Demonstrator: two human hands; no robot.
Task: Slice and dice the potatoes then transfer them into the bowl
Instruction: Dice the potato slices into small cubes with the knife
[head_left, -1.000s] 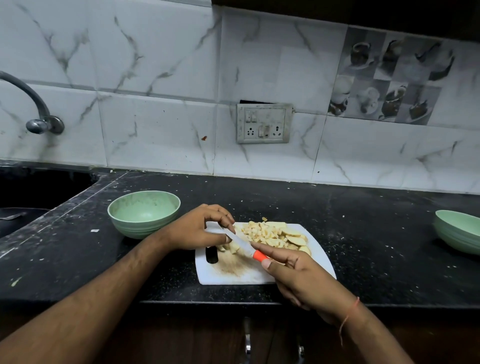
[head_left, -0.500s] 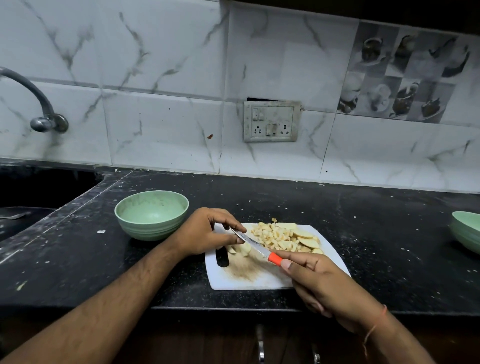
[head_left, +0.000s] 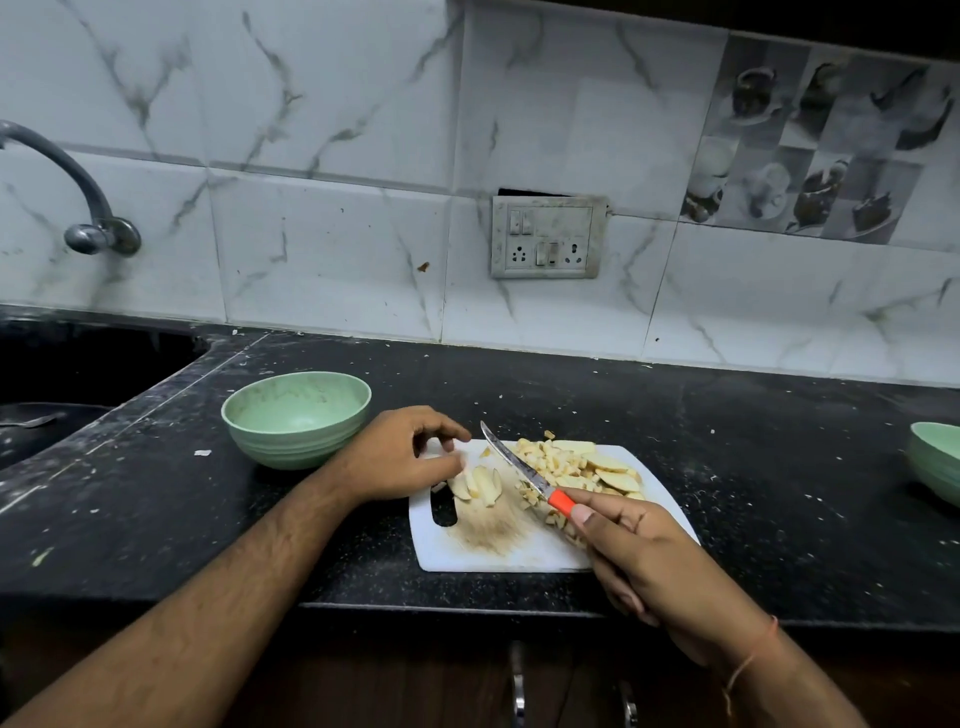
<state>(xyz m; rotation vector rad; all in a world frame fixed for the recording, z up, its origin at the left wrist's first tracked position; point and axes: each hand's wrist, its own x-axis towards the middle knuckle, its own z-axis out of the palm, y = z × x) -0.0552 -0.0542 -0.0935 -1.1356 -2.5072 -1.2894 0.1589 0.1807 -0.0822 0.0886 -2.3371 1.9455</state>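
Note:
A white cutting board (head_left: 493, 551) lies on the black counter. A few cut potato slices (head_left: 480, 486) lean fanned out near its left end. Diced pieces and flat slices form a potato pile (head_left: 571, 462) at its far right. My right hand (head_left: 649, 561) grips the orange handle of a knife (head_left: 511, 460); its blade points up-left, between the fanned slices and the pile. My left hand (head_left: 400, 457) hovers at the board's left edge with fingers loosely curled and raised, and its thumb is just beside the slices. An empty green bowl (head_left: 296, 415) stands left of the board.
A second green bowl (head_left: 935, 462) sits at the right edge of view. The sink (head_left: 52, 395) and tap (head_left: 78, 192) are at the far left. A tiled wall with a socket plate (head_left: 548, 236) runs behind. The counter's front edge is just below the board.
My left fingers have lifted off the potato piece they were pinching, and its slices now lie fanned. The knife has come out of the cut and swung slightly right.

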